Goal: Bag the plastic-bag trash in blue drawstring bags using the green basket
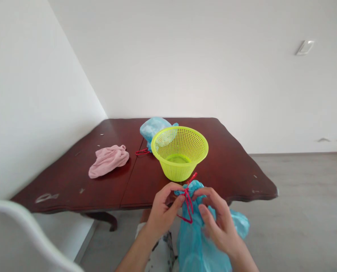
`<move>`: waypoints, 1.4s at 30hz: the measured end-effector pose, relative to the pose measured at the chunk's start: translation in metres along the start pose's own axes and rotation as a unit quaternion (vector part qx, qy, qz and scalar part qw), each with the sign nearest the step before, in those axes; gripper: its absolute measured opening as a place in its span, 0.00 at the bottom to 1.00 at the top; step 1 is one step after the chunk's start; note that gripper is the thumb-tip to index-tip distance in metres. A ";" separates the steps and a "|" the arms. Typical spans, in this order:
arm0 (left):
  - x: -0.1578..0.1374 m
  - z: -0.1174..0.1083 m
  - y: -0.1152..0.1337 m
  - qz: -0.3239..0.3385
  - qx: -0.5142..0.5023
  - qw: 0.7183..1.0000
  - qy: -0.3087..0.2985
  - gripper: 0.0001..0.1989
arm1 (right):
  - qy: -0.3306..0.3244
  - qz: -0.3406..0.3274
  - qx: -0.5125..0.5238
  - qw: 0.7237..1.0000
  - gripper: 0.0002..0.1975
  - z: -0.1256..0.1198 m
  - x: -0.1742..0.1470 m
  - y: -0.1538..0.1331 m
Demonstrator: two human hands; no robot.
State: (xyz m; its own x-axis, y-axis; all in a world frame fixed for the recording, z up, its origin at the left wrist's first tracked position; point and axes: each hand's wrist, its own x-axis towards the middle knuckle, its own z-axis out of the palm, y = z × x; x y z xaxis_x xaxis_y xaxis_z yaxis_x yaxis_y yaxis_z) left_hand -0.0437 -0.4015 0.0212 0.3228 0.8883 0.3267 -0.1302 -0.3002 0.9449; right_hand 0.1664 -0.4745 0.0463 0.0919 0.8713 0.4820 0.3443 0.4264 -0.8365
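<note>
A blue plastic drawstring bag (195,230) hangs in front of the table's near edge, its mouth gathered and its red cord looped at the neck. My left hand (166,202) pinches the gathered neck and red drawstring (188,200) between thumb and fingers. On the other side of the neck is my right hand (217,217), its thumb and curved index finger apart, the fingertips at the blue plastic. Just beyond both hands, a yellow-green plastic basket (178,172) with mesh walls stands upright on the table.
Behind the basket lies another blue bag (154,126) with a red cord. A crumpled pink cloth (108,160) rests on the left of the dark red wooden table (230,166). A white curved chair back (21,215) is at the lower left. White walls bound the left and back.
</note>
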 end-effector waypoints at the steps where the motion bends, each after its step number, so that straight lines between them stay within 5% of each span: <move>1: 0.002 0.000 0.002 -0.001 0.003 1.000 -0.003 0.13 | 0.021 0.006 0.026 0.999 0.12 0.000 0.001 -0.001; 4: 0.007 -0.001 0.008 0.030 0.023 0.999 -0.038 0.13 | 0.042 0.024 0.041 0.998 0.15 0.002 0.008 -0.002; 7: 0.011 0.000 0.013 0.077 0.060 0.994 -0.041 0.11 | 0.016 -0.010 -0.020 1.000 0.03 0.005 0.015 -0.003; 10: 0.013 0.000 0.018 0.092 0.083 0.992 -0.025 0.10 | 0.034 -0.041 -0.052 0.997 0.08 0.004 0.017 -0.004; 15: 0.014 0.000 0.014 0.063 0.000 0.996 0.061 0.14 | 0.050 -0.057 -0.043 0.996 0.10 0.000 0.012 -0.001; 20: 0.015 -0.004 0.003 -0.006 -0.104 0.983 0.154 0.16 | 0.189 -0.043 -0.038 0.980 0.09 0.000 0.008 0.006; 24: 0.010 -0.009 0.004 0.004 -0.111 0.990 0.081 0.18 | 0.232 -0.013 0.005 0.973 0.12 0.002 0.008 0.003; 29: 0.005 -0.008 0.013 0.103 0.007 0.994 -0.042 0.30 | 0.234 0.052 0.034 0.970 0.18 0.004 0.009 -0.002; 33: 0.009 -0.012 0.013 0.104 0.063 0.990 -0.077 0.35 | 0.245 0.074 0.038 0.966 0.21 0.002 0.011 -0.002; 38: 0.009 -0.024 0.012 0.080 0.026 0.989 -0.126 0.26 | 0.242 0.092 0.059 0.964 0.24 -0.005 0.017 -0.004; 42: 0.003 -0.033 0.015 0.135 -0.062 0.986 -0.075 0.35 | 0.242 0.105 0.068 0.962 0.25 -0.008 0.020 -0.004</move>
State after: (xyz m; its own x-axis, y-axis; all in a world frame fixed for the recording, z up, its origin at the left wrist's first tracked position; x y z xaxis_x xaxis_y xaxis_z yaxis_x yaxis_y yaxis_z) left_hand -0.0757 -0.3919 0.0354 0.3952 0.7178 0.5732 -0.3402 -0.4653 0.8172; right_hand 0.1746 -0.4608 0.0609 0.5813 0.7413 0.3356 0.1478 0.3094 -0.9394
